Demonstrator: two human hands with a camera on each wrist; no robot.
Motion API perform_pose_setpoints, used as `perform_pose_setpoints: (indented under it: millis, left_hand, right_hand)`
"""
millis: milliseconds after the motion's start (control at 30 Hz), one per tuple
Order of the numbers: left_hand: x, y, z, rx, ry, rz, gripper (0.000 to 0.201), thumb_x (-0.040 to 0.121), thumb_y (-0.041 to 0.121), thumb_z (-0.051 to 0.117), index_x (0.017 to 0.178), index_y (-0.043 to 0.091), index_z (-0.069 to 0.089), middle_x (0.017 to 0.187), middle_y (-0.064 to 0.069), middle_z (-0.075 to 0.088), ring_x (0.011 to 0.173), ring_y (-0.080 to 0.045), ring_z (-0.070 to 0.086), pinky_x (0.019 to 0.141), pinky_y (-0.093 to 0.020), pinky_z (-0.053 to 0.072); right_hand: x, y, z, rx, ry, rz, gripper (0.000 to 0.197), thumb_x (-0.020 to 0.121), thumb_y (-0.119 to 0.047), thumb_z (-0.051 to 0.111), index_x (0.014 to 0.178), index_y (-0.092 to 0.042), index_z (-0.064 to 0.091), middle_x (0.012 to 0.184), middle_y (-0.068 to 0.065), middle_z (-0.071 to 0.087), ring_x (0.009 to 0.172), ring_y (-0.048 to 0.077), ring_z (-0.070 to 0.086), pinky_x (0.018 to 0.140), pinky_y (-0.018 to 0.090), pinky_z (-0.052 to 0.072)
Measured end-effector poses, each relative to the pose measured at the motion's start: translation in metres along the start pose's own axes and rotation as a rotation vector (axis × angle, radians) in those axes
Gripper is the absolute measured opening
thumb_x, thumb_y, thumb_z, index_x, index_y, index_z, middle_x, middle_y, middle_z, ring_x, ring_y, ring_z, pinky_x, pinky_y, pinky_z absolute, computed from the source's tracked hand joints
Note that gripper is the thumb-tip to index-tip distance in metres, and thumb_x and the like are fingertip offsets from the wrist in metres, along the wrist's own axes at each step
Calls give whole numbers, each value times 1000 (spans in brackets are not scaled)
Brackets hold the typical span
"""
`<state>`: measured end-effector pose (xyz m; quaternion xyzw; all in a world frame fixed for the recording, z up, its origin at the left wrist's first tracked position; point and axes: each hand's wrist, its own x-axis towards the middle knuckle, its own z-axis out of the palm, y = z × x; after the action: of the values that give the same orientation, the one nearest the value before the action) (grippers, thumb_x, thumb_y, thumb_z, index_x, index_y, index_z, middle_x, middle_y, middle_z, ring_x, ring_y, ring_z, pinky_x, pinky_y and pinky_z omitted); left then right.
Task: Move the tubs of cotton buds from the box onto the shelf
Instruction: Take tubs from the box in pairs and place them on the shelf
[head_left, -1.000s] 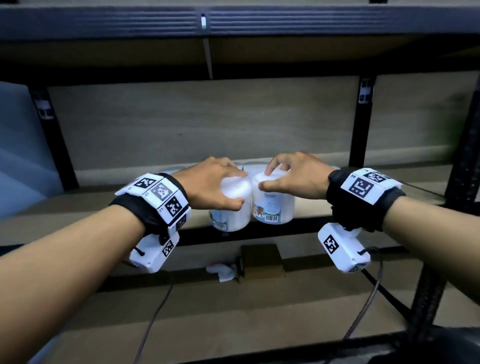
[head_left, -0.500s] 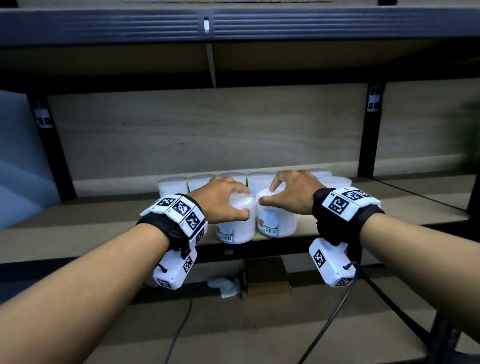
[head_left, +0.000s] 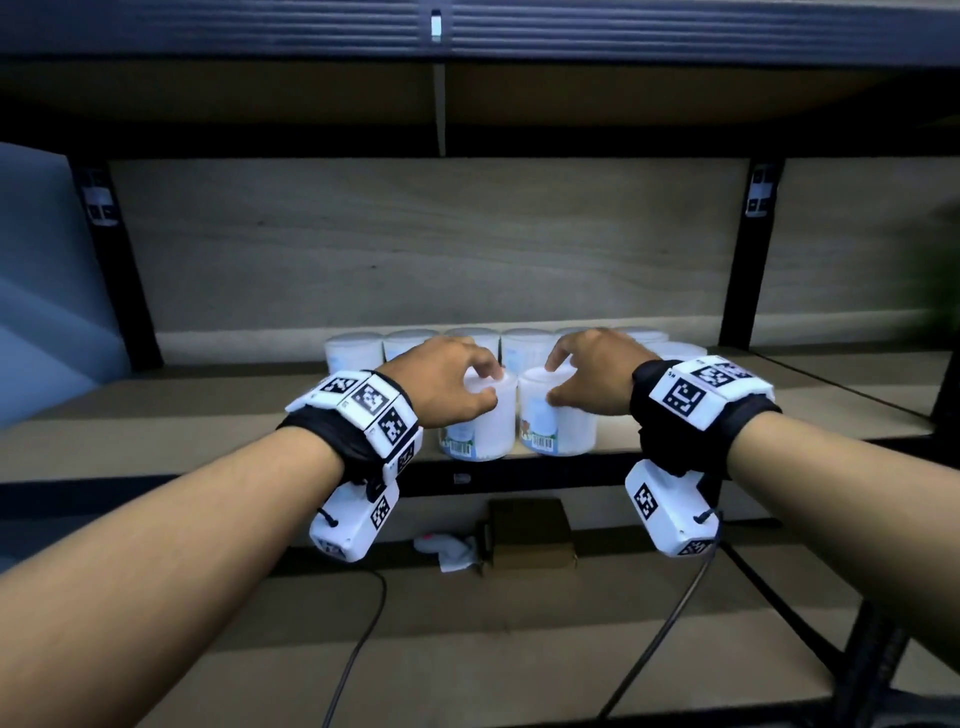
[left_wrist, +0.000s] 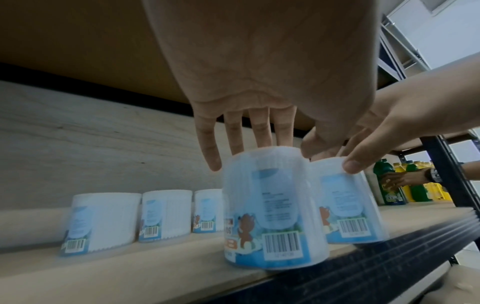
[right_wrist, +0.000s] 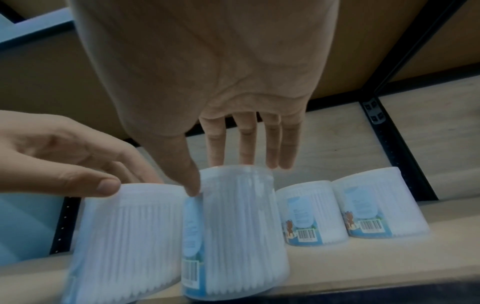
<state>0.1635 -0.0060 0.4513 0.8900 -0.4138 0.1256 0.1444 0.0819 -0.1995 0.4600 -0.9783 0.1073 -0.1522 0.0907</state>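
Note:
Two clear tubs of white cotton buds stand side by side at the front edge of the wooden shelf (head_left: 234, 431). My left hand (head_left: 491, 387) grips the left tub (head_left: 480, 426) from above, thumb in front and fingers behind its top. My right hand (head_left: 555, 382) holds the right tub (head_left: 558, 426) the same way. The left wrist view shows the left tub (left_wrist: 272, 216) under my left hand's fingers (left_wrist: 235, 142), the right tub (left_wrist: 348, 205) beside it. The right wrist view shows my right hand (right_wrist: 221, 174) on the right tub (right_wrist: 233, 226).
A row of several more tubs (head_left: 410, 343) lines the back of the shelf. Black uprights (head_left: 748, 260) and the shelf above (head_left: 467, 31) frame the bay. The lower shelf carries a small cardboard box (head_left: 524, 535), a white rag (head_left: 452, 551) and cables (head_left: 358, 639). Another person's hand (left_wrist: 397, 181) touches bottles further right.
Both hands stay on their tubs and have shifted slightly inward over the shelf. The head view has pulled back and tilted, so the back row of tubs now shows.

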Motion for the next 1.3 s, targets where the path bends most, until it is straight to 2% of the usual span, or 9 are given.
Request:
perform_pose_setpoints:
  millis: [67,167,367,600,767,933,1033,1133,1300]
  left_hand:
    - [-3,6,-4,32,8,31,29,87,37,58,114,31,68,114,11,63,98,-9,55,86,-23,42]
    - [-5,11,-7,72,22,63,27,88,32,59,113,27,69,112,11,67,87,-5,51,80,-19,37]
    - [-3,5,-4,83,45,74,27,90,24,62,116,29,68,117,12,67,90,-3,50,81,-18,36]
    - [15,-5,1,60,46,50,28,89,20,64,115,28,70,115,12,70,88,-2,53,80,-15,35]
    - [37,-12,2,74,29,52,27,88,19,66,114,25,72,112,7,72,84,0,53,80,-12,34]
    - [60,-22,6,83,14,44,26,88,19,68,113,24,72,111,6,72,87,-3,56,81,-11,34]
    - [75,-28,5,72,-38,27,27,85,18,72,111,25,74,109,7,73,92,-5,62,83,-13,37]
    - [87,-32,1,64,-87,9,27,82,19,76,109,26,75,106,8,74,93,-4,63,88,-16,41]
    - [102,-37,4,74,-90,21,27,81,19,76,107,24,75,105,9,74,89,-2,62,85,-14,34]
  right_hand:
    - [-5,-1,-5,4,40,-49,22,80,-25,68,98,-37,66,107,-7,67,100,17,60,83,26,49]
    - [-11,-3,-8,-22,75,-125,23,82,-16,67,93,-36,72,93,-11,66,94,13,59,85,24,47]
    - [-14,-2,-4,-25,125,-188,34,81,-4,64,96,-32,76,93,-8,72,91,14,65,84,26,52]
    - [5,5,4,30,143,-160,32,80,-5,70,96,-32,77,90,-8,72,89,13,65,76,21,47]
    - [25,10,8,43,135,-146,29,82,-9,75,100,-31,78,94,-8,72,87,10,58,72,20,41]
    - [52,14,12,61,112,-129,30,78,-9,79,96,-32,79,79,-12,65,88,11,64,79,22,50]
    - [66,18,13,77,80,-138,30,77,-8,79,96,-31,79,77,-12,65,86,10,64,81,24,53]
    - [78,23,12,86,50,-148,30,76,-8,80,97,-30,80,80,-10,67,83,7,62,76,18,46]
    - [91,28,17,97,62,-134,30,77,-9,80,98,-30,79,79,-11,67,80,5,58,76,14,38]
